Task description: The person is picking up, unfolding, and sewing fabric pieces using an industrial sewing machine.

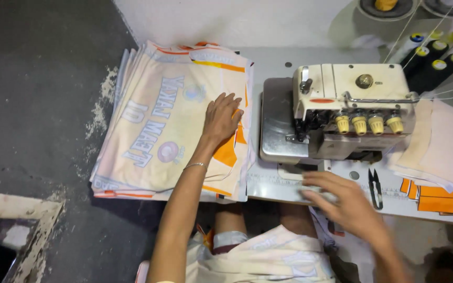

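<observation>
My left hand (221, 118) lies flat, fingers spread, on top of a stack of cream printed bags (158, 126) with orange trim at the left end of the sewing table. A thin bracelet circles that wrist. My right hand (344, 202) is blurred with motion at the table's front edge, below the cream overlock sewing machine (349, 107); its fingers are apart and I see nothing in them. More printed fabric (268, 259) rests on my lap.
Small black thread snips (376, 186) lie on the white table right of my right hand. Another pile of cream and orange fabric (441, 157) sits right of the machine. Dark thread cones (436, 63) stand behind. Grey floor lies to the left.
</observation>
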